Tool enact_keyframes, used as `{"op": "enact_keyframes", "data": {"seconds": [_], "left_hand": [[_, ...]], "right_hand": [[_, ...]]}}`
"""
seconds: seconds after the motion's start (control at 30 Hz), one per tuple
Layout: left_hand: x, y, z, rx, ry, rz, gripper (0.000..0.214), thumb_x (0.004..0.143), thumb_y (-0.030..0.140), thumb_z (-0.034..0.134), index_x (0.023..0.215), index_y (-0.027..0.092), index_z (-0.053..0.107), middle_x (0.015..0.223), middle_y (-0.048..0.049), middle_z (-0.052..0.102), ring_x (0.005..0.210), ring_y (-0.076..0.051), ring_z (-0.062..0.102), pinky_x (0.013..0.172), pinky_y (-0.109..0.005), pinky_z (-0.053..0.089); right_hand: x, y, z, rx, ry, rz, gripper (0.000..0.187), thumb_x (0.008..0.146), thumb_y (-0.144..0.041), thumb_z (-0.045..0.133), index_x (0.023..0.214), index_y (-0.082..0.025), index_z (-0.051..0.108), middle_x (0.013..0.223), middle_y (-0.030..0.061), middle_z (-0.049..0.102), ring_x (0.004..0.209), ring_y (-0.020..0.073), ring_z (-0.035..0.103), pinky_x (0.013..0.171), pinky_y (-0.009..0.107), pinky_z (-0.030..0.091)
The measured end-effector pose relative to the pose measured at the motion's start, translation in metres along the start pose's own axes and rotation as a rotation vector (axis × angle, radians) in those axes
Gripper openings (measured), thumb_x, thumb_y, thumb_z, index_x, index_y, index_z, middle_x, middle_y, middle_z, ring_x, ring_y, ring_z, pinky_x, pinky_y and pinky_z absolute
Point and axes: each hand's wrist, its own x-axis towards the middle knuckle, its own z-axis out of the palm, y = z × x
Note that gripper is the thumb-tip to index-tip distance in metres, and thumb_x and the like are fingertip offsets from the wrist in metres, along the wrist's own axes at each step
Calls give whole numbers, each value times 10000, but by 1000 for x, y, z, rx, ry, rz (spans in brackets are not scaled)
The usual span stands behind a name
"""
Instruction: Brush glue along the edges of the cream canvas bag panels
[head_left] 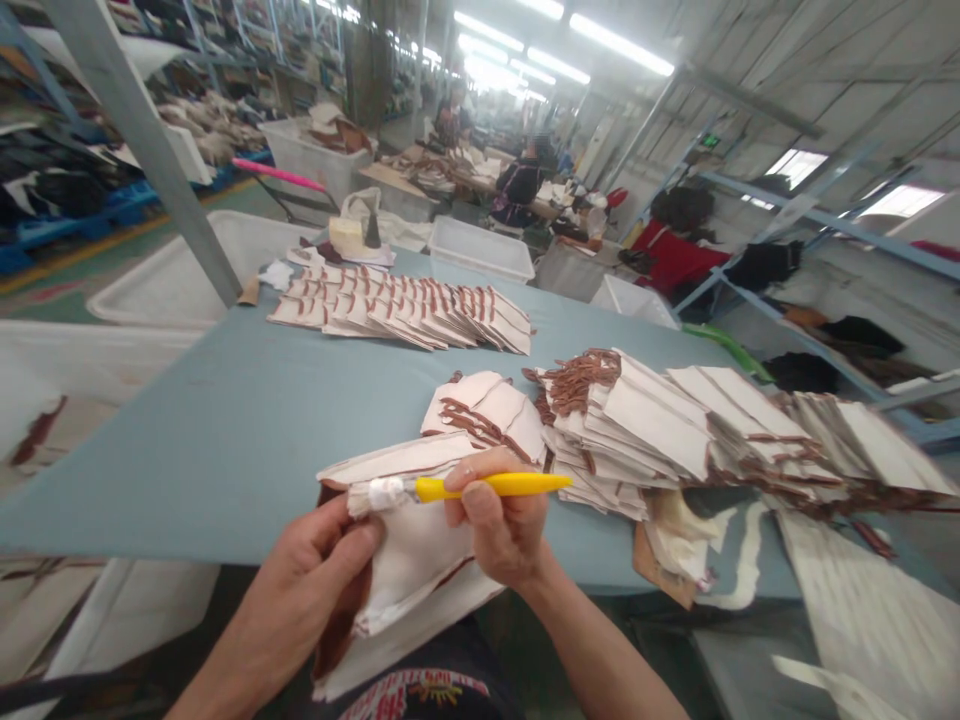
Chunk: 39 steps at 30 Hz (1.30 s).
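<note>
My right hand is closed around the yellow handle of a brush, whose pale bristle end points left. Those bristles touch the upper left edge of a white leather-like piece with brown edges. On the left, my left hand pinches that piece between thumb and fingers, close to the bristles. The piece hangs over the table's near edge, in front of my body. Just beyond it lies a small pile of similar white and brown pieces.
The blue-green table bears a fanned row of pieces at the back and stacked pieces on the right. Cream strips lie at the right edge. A metal post rises at left. White bins stand around; people work farther back.
</note>
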Motion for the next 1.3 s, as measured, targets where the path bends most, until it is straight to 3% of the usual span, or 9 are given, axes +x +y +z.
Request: {"op": "enact_keyframes", "data": {"seconds": [0.07,0.13,0.3,0.43,0.57,0.77,0.9,1.17,1.3], "left_hand": [[-2,3,4,26,-17,29,274,774,483,865,926,259,821,453,68,444,582,-246,646,564,-292,558],[0,3,6,159,1,171,224,863,493,775,856,269,789,469,54,465,595,-243,653,566,-281,534],[11,-12,3,680,66,865,356,1011,258,562,656,273,565,614,22,653,519,-169,621,564,-295,454],[16,-24,-2,906,58,1131,288,1052,129,508,816,261,608,663,22,691,554,-175,677,606,-314,482],[17,-27,-7,1010,74,1209,349,1046,78,486,761,265,561,592,24,621,485,-170,624,534,-329,439],[21,-30,-7,1042,143,1251,325,1068,78,480,815,244,598,626,5,635,558,-202,677,608,-345,501],[22,-33,-8,1050,132,1250,343,1068,64,459,803,241,588,656,-6,643,544,-197,642,583,-346,479],[21,-45,-12,1032,67,1185,315,1091,70,453,867,214,621,753,-28,651,700,-212,653,710,-349,476],[21,-43,-10,1031,34,1180,284,1085,41,484,917,193,655,793,-35,660,743,-209,642,736,-338,470]], "right_hand": [[-1,0,0,-48,16,9,284,1134,-490,606,1047,-238,705,622,-32,660,457,134,596,455,252,503],[-1,-3,1,-77,70,8,325,1135,-524,593,1031,-236,703,630,-26,668,459,136,611,454,252,512],[0,-19,-7,-86,202,12,280,1167,-454,557,1027,-252,690,602,-61,625,442,120,597,450,221,505],[0,-29,-19,-212,-13,-86,213,1135,-370,606,1019,-246,735,678,-10,711,485,136,636,521,267,583],[-2,-36,-22,-322,-187,-160,168,1094,-284,628,973,-259,742,716,13,782,573,164,725,620,290,641],[-4,-37,-18,-346,-94,-185,180,1126,-297,589,1013,-272,726,716,9,785,521,156,683,585,290,618],[-2,-37,-19,-360,-197,-172,198,1123,-288,597,962,-260,711,749,11,801,576,149,721,602,266,605],[1,-31,-18,-357,-220,-136,231,1120,-305,598,921,-246,699,719,14,758,550,149,671,537,270,524],[-4,-27,-13,-280,-119,27,254,1138,-349,586,939,-237,697,647,-28,653,443,105,497,442,247,402]]}}
